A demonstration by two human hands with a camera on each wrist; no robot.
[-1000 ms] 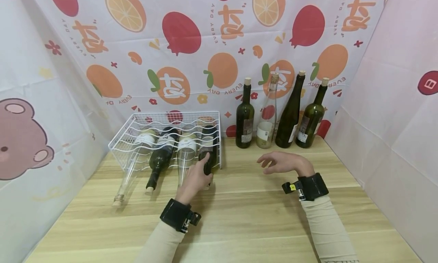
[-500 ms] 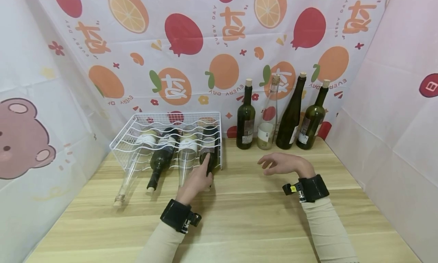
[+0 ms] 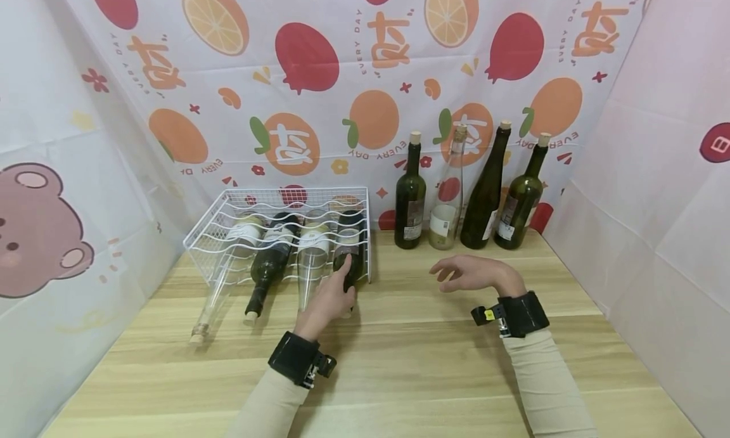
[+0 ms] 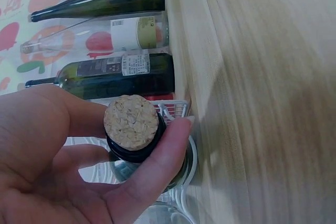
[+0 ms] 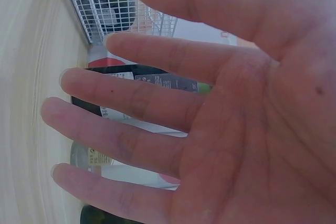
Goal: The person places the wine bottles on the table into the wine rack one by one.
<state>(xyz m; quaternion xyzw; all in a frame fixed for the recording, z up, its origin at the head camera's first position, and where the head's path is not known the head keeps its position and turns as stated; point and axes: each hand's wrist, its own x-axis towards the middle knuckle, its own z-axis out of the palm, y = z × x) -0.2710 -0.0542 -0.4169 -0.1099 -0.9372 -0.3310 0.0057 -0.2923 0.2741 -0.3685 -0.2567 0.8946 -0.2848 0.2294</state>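
Observation:
My left hand [image 3: 327, 302] grips the neck of a dark wine bottle [image 3: 348, 248] lying in the rightmost slot of a white wire rack [image 3: 191, 244]. Up close in the left wrist view, thumb and fingers sit around the neck just below its cork [image 4: 131, 123]. Beside it lie a clear bottle [image 3: 312, 254], a dark bottle [image 3: 269, 267] and another clear bottle [image 3: 219, 298], necks pointing forward out of the rack. My right hand [image 3: 473, 273] hovers over the table, holding nothing; its fingers look extended in the right wrist view.
Along the back right stand a green bottle [image 3: 409, 213], a clear bottle [image 3: 445, 216], a tall dark bottle [image 3: 481, 203] and another green bottle [image 3: 518, 206], all corked. A fruit-print cloth [image 3: 228, 77] hangs behind the wooden table [image 3: 410, 374].
The left index finger has straightened a little along the dark bottle while the hand stays at its neck. The right hand has barely moved. The head view has shifted slightly.

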